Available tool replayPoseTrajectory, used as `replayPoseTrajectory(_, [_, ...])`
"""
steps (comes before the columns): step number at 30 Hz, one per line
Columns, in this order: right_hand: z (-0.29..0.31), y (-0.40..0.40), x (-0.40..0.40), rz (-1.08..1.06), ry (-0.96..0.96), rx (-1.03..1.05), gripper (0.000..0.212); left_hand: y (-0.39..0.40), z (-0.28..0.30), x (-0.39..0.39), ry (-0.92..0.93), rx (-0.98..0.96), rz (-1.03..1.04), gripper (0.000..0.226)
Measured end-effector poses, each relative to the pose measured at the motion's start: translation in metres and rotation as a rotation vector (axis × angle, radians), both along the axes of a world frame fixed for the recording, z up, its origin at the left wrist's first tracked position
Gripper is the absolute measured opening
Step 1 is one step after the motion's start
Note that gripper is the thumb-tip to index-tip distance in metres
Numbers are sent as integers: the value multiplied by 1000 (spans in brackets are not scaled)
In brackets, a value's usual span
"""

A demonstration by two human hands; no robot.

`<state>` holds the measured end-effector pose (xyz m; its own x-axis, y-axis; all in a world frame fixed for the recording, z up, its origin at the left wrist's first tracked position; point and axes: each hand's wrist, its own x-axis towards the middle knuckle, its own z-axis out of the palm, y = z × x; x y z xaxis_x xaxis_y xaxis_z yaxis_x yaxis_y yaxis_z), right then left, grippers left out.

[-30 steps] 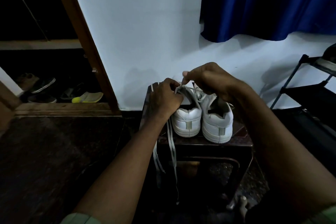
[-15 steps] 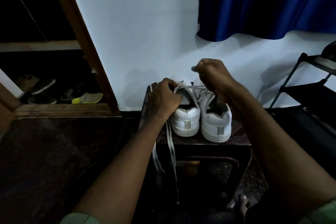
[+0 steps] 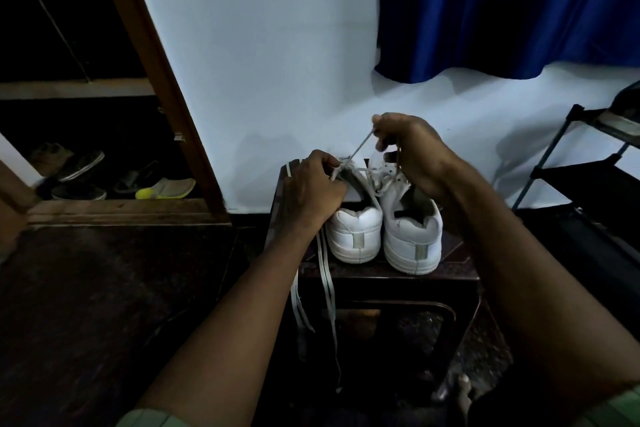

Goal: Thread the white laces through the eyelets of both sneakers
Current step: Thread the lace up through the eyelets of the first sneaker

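Sneakers, white pair, stand heel-toward-camera, touching side by side on a dark glossy stool (image 3: 453, 267), which keeps the eyelets at working height. Left hand (image 3: 313, 189) curls over the left sneaker (image 3: 355, 229) collar, apparently steadying it and pinching lace at the eyelets. Right hand (image 3: 412, 152), raised above the right sneaker (image 3: 412, 236), pinches the white lace (image 3: 360, 146) and draws it taut and diagonal, probably to take slack through an eyelet. Loose lace ends (image 3: 327, 291), flat woven tape, hang limp off the stool's front edge. Uppers look smooth, leather-like; heels rounded with grey tabs.
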<state>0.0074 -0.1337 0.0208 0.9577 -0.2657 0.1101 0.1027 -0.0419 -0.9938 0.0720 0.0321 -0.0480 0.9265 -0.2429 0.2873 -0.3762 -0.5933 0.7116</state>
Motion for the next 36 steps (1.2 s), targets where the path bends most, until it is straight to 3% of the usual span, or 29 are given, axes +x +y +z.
replayPoseTrajectory(1, [1,-2,0,-10,13,163,19,0,1,-1,5,0,-1,29])
replayPoseTrajectory(4, [3,-7,-1,35,-21,635,45,0,4,-2,21,-14,1,33])
replayPoseTrajectory(6, [0,-8,0,25,-46,813,41,-1,4,-2,29,-18,-6,36])
replayPoseTrajectory(8, [-3,-6,1,-80,-12,540,37,-1,4,-2,37,-11,-14,36])
replayPoseTrajectory(12, [-3,-8,0,-151,-27,-666,25,1,2,-1,46,10,-16,34])
replayPoseTrajectory(14, [-6,-7,2,-103,57,-1078,25,2,-1,2,35,13,-16,33])
replayPoseTrajectory(16, [-10,-5,4,-74,120,-1152,28,2,-2,3,-3,21,-20,30])
replayPoseTrajectory(18, [-12,-8,5,-65,104,-1078,35,1,-1,4,-46,47,-22,27])
replayPoseTrajectory(20, [-10,-9,5,-115,49,-758,40,1,0,6,-77,84,-31,26])
replayPoseTrajectory(22, [-10,-11,6,-302,-26,-427,38,1,1,7,-109,140,-49,29])
replayPoseTrajectory(24, [-15,-14,7,-468,-7,-575,36,1,2,9,-151,218,-76,33])
replayPoseTrajectory(27, [-22,-11,9,-338,105,-936,25,-1,5,9,-183,304,-106,36])
replayPoseTrajectory(31, [-22,10,6,-28,211,-919,55,0,10,11,-192,356,-121,28])
replayPoseTrajectory(34, [-27,19,6,-28,223,-1033,55,2,10,13,-178,353,-137,28])
replayPoseTrajectory(36, [-30,15,10,-87,229,-1009,41,4,10,15,-167,337,-144,30])
